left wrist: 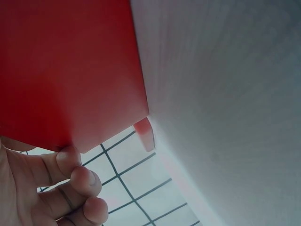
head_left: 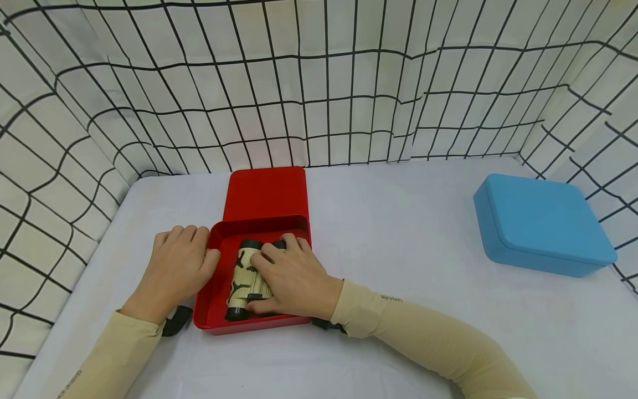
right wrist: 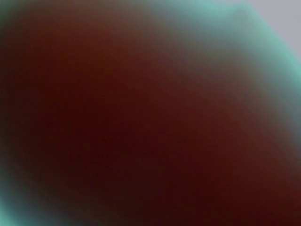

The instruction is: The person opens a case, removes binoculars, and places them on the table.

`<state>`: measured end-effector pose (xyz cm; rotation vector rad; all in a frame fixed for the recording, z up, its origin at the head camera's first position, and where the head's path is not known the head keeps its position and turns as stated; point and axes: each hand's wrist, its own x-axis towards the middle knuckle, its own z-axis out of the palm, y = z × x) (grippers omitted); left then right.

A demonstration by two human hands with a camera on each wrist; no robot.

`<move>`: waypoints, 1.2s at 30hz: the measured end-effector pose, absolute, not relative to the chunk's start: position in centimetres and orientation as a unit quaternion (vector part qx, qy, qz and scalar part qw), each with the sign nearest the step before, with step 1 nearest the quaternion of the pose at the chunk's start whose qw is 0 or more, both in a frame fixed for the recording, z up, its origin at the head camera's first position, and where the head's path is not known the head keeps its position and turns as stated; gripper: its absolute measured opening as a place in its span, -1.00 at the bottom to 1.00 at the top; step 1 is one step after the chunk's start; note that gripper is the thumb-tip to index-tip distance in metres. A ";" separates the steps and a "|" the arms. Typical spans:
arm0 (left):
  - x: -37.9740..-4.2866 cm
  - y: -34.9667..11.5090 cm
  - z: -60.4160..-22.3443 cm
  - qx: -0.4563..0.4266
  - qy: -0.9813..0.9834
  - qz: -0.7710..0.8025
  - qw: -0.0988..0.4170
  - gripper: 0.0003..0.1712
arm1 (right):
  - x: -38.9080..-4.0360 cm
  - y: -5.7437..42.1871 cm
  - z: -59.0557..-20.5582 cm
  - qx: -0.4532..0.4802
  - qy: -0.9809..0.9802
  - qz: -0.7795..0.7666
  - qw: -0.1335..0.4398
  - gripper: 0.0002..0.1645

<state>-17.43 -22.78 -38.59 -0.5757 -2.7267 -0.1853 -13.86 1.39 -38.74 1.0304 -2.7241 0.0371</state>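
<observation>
A red box (head_left: 254, 326) lies on the white table, its lid (head_left: 266, 194) folded back away from me. Inside rests a pair of camouflage binoculars (head_left: 243, 274) with black ends. My right hand (head_left: 299, 280) lies over the binoculars and grips them, hiding most of their right half. With its thumb at the rim, my left hand (head_left: 181, 266) holds the box's left wall. The left wrist view has the curled fingers (left wrist: 87, 181) against the outside of the red wall (left wrist: 80, 70). Only a dark red blur fills the right wrist view.
A closed blue case (head_left: 543, 221) stands at the far right of the table. Black wire grid (head_left: 326, 102) borders the back and both sides. Part of a black strap (head_left: 176, 321) shows by the left wrist.
</observation>
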 end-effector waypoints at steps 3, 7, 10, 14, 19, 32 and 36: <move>-17.4 -22.8 -38.6 -0.203 -0.961 -0.065 0.175 -0.81 | -13.9 1.4 -38.8 0.354 -0.928 0.010 0.116 -0.21; -17.4 -22.8 -38.6 -0.205 -0.960 -0.065 0.178 -0.80 | -13.9 1.4 -38.8 0.355 -0.927 0.010 0.118 -0.20; -17.4 -22.8 -38.6 -0.205 -0.960 -0.064 0.178 -0.80 | -13.9 1.4 -38.8 0.356 -0.927 0.012 0.118 -0.21; -17.4 -22.8 -38.6 -0.205 -0.960 -0.063 0.178 -0.80 | -14.0 1.5 -38.8 0.358 -0.926 0.012 0.120 -0.21; -17.4 -22.7 -38.6 -0.204 -0.961 -0.065 0.176 -0.80 | -14.1 1.5 -38.8 0.360 -0.923 0.011 0.131 -0.21; -17.4 -22.8 -38.7 -0.204 -0.960 -0.067 0.181 -0.80 | -14.3 1.6 -38.9 0.371 -0.915 0.010 0.158 -0.22; -17.5 -22.8 -38.7 -0.205 -0.959 -0.067 0.182 -0.80 | -14.2 1.6 -38.9 0.371 -0.915 0.011 0.158 -0.22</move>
